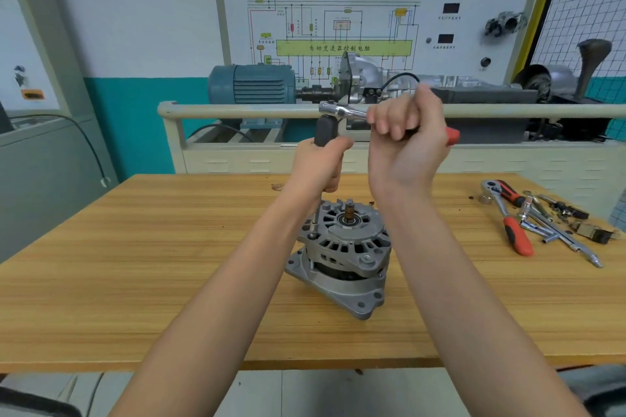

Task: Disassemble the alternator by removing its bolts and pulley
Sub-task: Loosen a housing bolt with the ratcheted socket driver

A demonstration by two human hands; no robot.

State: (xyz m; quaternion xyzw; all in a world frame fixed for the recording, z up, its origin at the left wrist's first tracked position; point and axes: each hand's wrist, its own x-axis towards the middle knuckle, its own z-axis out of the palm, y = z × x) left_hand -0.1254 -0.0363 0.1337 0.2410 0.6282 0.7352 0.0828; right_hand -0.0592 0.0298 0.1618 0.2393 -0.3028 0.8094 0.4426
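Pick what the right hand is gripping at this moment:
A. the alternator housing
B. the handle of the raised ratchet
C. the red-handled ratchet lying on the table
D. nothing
B: the right hand is curled round the handle of the raised ratchet, whose red end sticks out past the fist, well above the alternator.

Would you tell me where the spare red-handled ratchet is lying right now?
In the head view, the spare ratchet lies on the wooden table's far right, beside loose extension bars.
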